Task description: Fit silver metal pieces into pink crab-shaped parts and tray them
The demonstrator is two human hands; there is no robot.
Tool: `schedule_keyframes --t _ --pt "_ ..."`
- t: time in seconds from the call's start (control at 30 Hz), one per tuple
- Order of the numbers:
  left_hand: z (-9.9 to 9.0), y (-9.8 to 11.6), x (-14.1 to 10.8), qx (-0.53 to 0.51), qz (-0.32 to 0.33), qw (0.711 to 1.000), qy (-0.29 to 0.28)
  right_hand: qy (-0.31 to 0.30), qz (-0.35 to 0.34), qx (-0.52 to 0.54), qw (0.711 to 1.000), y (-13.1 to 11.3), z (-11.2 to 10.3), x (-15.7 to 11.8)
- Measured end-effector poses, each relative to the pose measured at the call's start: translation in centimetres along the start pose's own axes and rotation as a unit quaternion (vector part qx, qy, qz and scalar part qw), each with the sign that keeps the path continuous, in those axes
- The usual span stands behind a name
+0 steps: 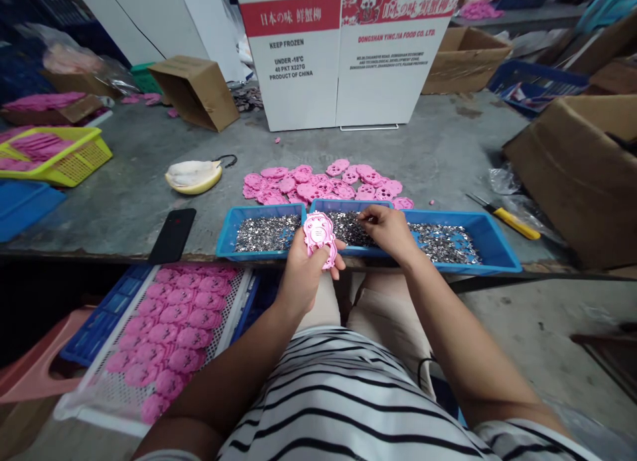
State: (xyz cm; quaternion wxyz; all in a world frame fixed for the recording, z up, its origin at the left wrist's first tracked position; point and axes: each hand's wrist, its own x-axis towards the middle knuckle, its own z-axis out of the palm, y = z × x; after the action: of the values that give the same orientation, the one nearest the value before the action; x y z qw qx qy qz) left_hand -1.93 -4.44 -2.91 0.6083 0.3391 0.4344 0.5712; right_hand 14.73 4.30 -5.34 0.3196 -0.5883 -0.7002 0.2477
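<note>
My left hand [304, 270] holds a pink plastic piece [319, 232] with a raised, face-like pattern, the thumb pressed on its lower part. Over the middle blue bin [351, 204], my right hand [388, 227] has its fingertips pinched together at the small shiny metal parts [343, 227]. Whether a part is between those fingertips is too small to tell. A left blue bin [225, 239] and a right blue bin [497, 245] hold more small metal parts. Behind the bins lies a loose pile of pink plastic pieces [313, 182].
A phone [172, 235] and a yellow-rimmed dish [194, 176] lie left of the bins. A yellow-handled screwdriver [517, 223] and a cardboard box [572, 182] are at right. A white carton [343, 96] stands behind. Below left, a white tray [107, 391] holds stacked pink pieces.
</note>
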Motion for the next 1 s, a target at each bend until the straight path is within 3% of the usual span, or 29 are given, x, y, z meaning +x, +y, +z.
schedule_keyframes --t 0.1,0.2,0.3,0.5,0.77,1.0 --pt "-0.1 -0.1 0.0 -0.015 0.002 1.0 0.004 0.01 0.024 0.176 0.984 -0.4 -0.1 -1.0" --pt "0.1 -0.2 0.1 -0.027 -0.009 1.0 0.001 -0.039 0.026 0.346 0.937 -1.4 -0.2 -2.3" --pt "0.4 -0.4 0.2 -0.033 -0.021 0.999 0.0 -0.098 -0.003 0.419 0.903 -2.4 -0.3 -3.3" --pt "0.6 -0.7 0.3 -0.043 -0.027 0.999 -0.009 -0.115 -0.037 0.383 0.916 -2.5 -0.1 -3.9" --pt "0.7 -0.5 0.2 -0.024 0.024 0.999 0.041 -0.092 -0.023 0.416 0.904 -3.1 0.2 -4.7" --pt "0.7 -1.1 -0.1 0.033 0.074 0.996 0.043 -0.074 -0.035 0.345 0.935 -3.8 -0.1 -4.9"
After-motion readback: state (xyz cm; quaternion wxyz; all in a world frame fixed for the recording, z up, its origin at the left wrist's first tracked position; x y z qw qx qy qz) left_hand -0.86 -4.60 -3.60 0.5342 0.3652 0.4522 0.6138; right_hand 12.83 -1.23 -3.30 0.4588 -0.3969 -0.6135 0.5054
